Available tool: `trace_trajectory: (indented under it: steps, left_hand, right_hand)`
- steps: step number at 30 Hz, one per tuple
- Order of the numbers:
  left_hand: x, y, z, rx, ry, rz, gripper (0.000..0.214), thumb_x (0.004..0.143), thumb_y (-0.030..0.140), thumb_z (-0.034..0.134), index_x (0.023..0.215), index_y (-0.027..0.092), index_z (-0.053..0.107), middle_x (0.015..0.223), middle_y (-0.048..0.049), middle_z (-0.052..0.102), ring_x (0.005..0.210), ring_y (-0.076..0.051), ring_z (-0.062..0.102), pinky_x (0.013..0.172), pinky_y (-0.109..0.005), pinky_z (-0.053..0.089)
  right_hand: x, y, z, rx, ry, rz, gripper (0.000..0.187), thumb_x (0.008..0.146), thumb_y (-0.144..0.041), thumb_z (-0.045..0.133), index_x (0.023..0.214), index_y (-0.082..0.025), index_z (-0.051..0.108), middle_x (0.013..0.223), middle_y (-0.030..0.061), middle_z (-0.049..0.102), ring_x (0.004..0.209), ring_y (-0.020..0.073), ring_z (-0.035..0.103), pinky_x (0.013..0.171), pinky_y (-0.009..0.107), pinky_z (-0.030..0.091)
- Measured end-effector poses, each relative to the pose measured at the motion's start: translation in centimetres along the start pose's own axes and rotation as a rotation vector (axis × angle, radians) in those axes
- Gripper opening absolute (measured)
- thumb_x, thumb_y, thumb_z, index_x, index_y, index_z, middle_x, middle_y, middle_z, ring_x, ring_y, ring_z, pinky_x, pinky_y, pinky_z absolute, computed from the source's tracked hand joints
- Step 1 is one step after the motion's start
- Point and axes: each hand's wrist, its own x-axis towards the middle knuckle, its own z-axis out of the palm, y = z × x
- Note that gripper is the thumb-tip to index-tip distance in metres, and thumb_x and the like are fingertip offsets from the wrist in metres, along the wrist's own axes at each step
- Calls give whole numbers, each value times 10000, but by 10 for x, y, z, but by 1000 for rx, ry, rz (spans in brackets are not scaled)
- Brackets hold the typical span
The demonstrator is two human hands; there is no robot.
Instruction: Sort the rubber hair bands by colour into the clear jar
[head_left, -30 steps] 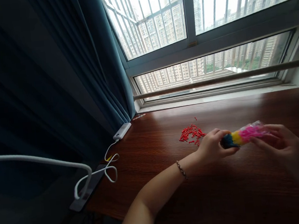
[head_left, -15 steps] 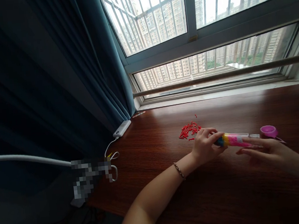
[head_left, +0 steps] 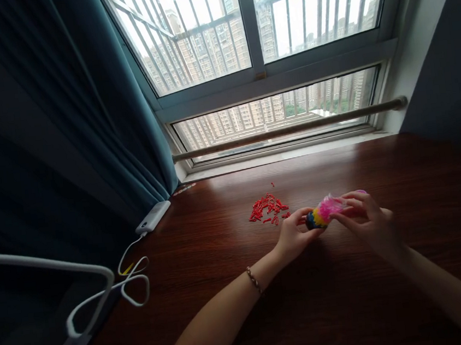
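Both of my hands are on a clear plastic tube [head_left: 324, 212] packed in bands of blue, yellow and pink small pieces. My left hand [head_left: 295, 236] grips its dark blue end between thumb and fingers. At the pink end, the thumb and fingers of my right hand [head_left: 367, 221] close around it and hide part of it. Just left of the tube, a loose pile of small red pieces [head_left: 270, 205] lies on the table, a few scattered apart. A sliver of a pink-purple cup-like piece [head_left: 361, 191] shows behind my right hand.
The brown wooden table [head_left: 221, 239] runs up to a barred window [head_left: 261, 76]. A white box-shaped device [head_left: 153, 217] with a white cable [head_left: 137, 278] sits at the left edge by a blue curtain [head_left: 126, 123]. A thicker white tube [head_left: 38, 261] loops at lower left.
The view has shifted right, so the table's contents appear further left. The tube now looks shorter and tilted, and my right fingers have closed around its pink end.
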Motion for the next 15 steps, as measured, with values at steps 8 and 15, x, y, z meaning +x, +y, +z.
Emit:
trace_trajectory:
  steps: [8,15]
  left_hand:
    - [-23,15,-11,333,97,57,643,679,320,673,1239,177,392,1232,-121,486,1134,-249,454,970,-446,377]
    - [-173,55,-111,926,-106,262,461,776,101,523,1213,228,447,1122,-58,581,1091,-209,498,901,-369,471]
  right_hand:
    - [26,-15,17,191,-124,171,708,652,-485,639,1208,-177,327,903,106,660,760,240,653,657,356,544]
    - [54,30,18,-146,-87,161,787,625,-549,619,1236,-142,335,931,140,639,690,248,642,625,381,511]
